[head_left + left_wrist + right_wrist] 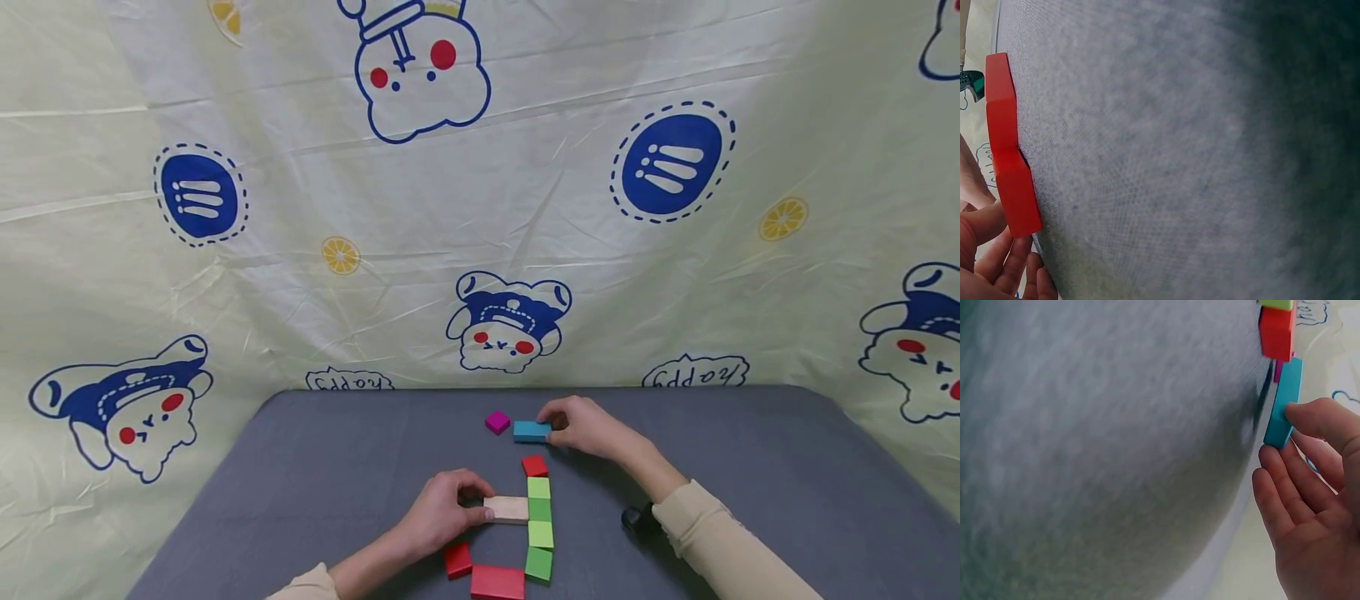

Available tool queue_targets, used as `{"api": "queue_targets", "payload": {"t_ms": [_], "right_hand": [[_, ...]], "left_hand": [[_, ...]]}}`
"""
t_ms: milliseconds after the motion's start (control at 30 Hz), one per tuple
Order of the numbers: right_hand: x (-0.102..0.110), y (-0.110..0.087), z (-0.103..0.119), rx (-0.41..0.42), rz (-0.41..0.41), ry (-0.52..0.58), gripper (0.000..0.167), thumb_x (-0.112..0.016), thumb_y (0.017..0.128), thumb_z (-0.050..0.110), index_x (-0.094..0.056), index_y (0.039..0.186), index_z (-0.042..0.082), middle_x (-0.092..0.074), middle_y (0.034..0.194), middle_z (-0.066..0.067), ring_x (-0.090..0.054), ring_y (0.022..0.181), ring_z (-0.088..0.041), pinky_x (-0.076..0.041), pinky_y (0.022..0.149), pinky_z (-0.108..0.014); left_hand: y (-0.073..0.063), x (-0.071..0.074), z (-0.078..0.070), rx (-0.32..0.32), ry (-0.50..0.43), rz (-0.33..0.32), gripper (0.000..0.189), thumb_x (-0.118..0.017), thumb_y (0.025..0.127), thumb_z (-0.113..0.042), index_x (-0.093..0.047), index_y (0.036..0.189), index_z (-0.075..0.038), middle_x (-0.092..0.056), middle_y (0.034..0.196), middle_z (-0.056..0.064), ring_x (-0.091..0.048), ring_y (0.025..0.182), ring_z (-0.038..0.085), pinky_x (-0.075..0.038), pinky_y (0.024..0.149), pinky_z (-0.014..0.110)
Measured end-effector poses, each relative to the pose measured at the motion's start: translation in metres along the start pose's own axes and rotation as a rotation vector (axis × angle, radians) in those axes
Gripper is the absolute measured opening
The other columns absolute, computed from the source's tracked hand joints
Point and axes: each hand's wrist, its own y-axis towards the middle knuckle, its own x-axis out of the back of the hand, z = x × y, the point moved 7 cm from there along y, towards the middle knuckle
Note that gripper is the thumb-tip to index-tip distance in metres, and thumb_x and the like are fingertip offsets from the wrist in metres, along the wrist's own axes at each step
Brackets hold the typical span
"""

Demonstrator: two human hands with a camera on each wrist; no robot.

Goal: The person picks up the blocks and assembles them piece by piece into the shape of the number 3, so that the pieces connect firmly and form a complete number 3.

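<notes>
In the head view my left hand [441,515] pinches the left end of a plain wooden block [508,510] between thumb and fingers. The block's right end meets a column of light and darker green blocks [540,509]. Farther back, my right hand [587,429] grips a blue block [531,432] by its right end. The right wrist view shows the thumb on the face of this blue block [1285,403], fingers behind it. A magenta block [497,422] sits just left of the blue one. In the left wrist view, red blocks [1017,194] overlap my fingertips and hide the wooden block.
One red block [535,466] tops the green column at its far end. Nearer me lie a large red block [498,582] and a smaller, angled red one [457,561]. A black strap device [639,521] shows at the right wrist. A patterned cloth [405,208] hangs behind the grey table [315,467].
</notes>
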Motion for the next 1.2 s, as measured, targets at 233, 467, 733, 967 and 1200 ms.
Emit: {"api": "queue_targets", "payload": {"t_ms": [233, 467, 733, 967, 1200], "right_hand": [[-0.008, -0.001, 0.013, 0.032, 0.032, 0.027, 0.024, -0.074, 0.086, 0.006, -0.071, 0.109, 0.010, -0.065, 0.097, -0.001, -0.057, 0.085, -0.017, -0.051, 0.082, -0.038], [-0.017, -0.002, 0.023, 0.041, 0.066, 0.016, 0.023, -0.074, 0.086, 0.008, -0.071, 0.109, 0.013, -0.065, 0.098, 0.002, -0.058, 0.089, -0.016, -0.051, 0.085, -0.038], [-0.022, 0.000, 0.035, 0.074, 0.080, 0.020, 0.023, -0.074, 0.086, 0.008, -0.071, 0.109, 0.011, -0.065, 0.098, 0.001, -0.056, 0.086, -0.016, -0.051, 0.082, -0.037], [-0.025, 0.002, 0.036, 0.079, 0.089, 0.026, 0.022, -0.074, 0.087, 0.008, -0.071, 0.109, 0.012, -0.065, 0.097, 0.001, -0.056, 0.086, -0.016, -0.051, 0.082, -0.036], [-0.025, 0.002, 0.037, 0.077, 0.091, 0.023, 0.020, -0.070, 0.089, 0.006, -0.072, 0.108, 0.012, -0.066, 0.098, 0.001, -0.057, 0.086, -0.015, -0.051, 0.083, -0.036]], "left_hand": [[0.000, 0.000, 0.000, -0.006, -0.008, 0.002, 0.017, -0.079, 0.083, -0.013, -0.074, 0.099, -0.017, -0.064, 0.093, -0.008, -0.057, 0.085, 0.013, -0.048, 0.077, 0.030], [0.000, 0.000, 0.001, -0.009, -0.026, 0.005, 0.016, -0.079, 0.083, -0.013, -0.074, 0.099, -0.016, -0.064, 0.093, -0.007, -0.057, 0.085, 0.013, -0.048, 0.077, 0.029], [0.001, 0.000, 0.002, -0.024, -0.027, -0.001, 0.016, -0.079, 0.083, -0.013, -0.075, 0.098, -0.016, -0.064, 0.092, -0.008, -0.058, 0.084, 0.012, -0.048, 0.076, 0.028], [0.001, 0.000, 0.001, -0.037, -0.037, 0.003, 0.016, -0.079, 0.084, -0.014, -0.075, 0.099, -0.015, -0.064, 0.093, -0.007, -0.058, 0.084, 0.011, -0.048, 0.076, 0.028], [0.001, 0.000, 0.000, -0.029, -0.026, -0.003, 0.016, -0.079, 0.083, -0.014, -0.075, 0.098, -0.015, -0.064, 0.092, -0.007, -0.057, 0.085, 0.013, -0.047, 0.076, 0.029]]}}
